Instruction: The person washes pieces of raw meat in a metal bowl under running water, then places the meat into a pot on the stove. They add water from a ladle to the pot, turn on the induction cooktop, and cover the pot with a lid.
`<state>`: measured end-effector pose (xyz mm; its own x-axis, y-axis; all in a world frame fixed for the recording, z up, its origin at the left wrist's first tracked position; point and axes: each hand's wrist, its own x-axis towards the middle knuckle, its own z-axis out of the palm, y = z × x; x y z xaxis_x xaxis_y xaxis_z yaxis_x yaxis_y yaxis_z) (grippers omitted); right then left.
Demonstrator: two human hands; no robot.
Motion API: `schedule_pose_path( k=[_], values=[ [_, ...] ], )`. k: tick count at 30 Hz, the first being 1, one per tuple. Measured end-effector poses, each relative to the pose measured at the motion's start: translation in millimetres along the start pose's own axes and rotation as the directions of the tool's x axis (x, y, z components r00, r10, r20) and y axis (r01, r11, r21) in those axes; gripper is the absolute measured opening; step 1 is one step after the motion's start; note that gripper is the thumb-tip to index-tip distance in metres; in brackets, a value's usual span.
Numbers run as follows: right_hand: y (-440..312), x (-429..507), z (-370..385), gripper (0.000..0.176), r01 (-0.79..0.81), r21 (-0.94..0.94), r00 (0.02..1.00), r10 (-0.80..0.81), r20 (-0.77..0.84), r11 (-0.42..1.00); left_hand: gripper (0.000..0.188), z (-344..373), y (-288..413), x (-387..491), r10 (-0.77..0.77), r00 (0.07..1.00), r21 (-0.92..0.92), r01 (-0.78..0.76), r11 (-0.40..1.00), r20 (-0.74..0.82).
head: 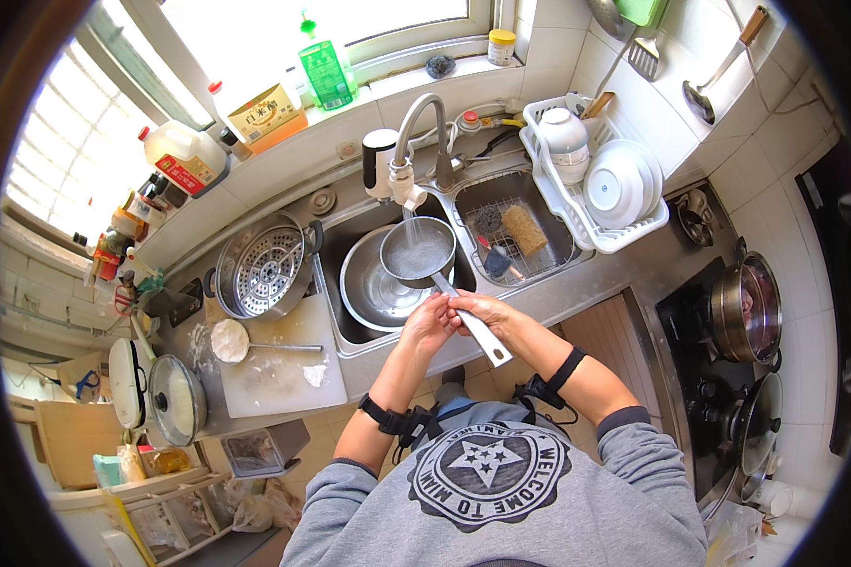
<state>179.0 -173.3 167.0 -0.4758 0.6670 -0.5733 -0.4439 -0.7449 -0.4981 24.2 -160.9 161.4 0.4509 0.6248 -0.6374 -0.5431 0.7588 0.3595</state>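
Water runs from the faucet (405,186) into a round metal ladle or strainer (418,248) with a long flat handle, above a steel basin (369,287) in the left sink bowl. My right hand (486,312) grips the handle near the round head. Close beside it, my left hand (429,322) has its fingers drawn together at the handle; whether it grips the handle is not clear. To the left, a white cutting board (284,390) bears a scoop of white powder (230,341) and a small powder heap (315,375).
A steel steamer pot (262,266) stands left of the sink. The right sink bowl holds a loofah sponge (524,230) and a scourer on a wire rack. A white dish rack (620,241) is beyond it. A pot (727,319) sits on the stove at right.
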Motion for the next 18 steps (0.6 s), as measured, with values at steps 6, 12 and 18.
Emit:
schedule_pose_path(
  k=[6, 12, 18],
  values=[
    [-2.7, -5.7, 4.0, 0.014, 0.02, -0.011, 1.0, -0.02, 0.023, 1.0, 0.008, 0.4, 0.2, 0.8, -0.001, 1.0, 0.013, 0.001, 1.0, 0.002],
    [-3.7, -6.7, 4.1, 0.012, 0.018, -0.037, 1.0, -0.017, 0.02, 0.999, 0.007, 1.6, 0.4, -0.3, -0.005, 1.0, 0.023, 0.005, 1.0, 0.008],
    [-2.3, -5.6, -4.0, 0.017, 0.023, -0.027, 0.998, -0.022, 0.059, 0.999, 0.012, 3.1, 1.4, 1.0, -0.023, 0.999, 0.047, 0.021, 0.999, 0.046]
  ],
)
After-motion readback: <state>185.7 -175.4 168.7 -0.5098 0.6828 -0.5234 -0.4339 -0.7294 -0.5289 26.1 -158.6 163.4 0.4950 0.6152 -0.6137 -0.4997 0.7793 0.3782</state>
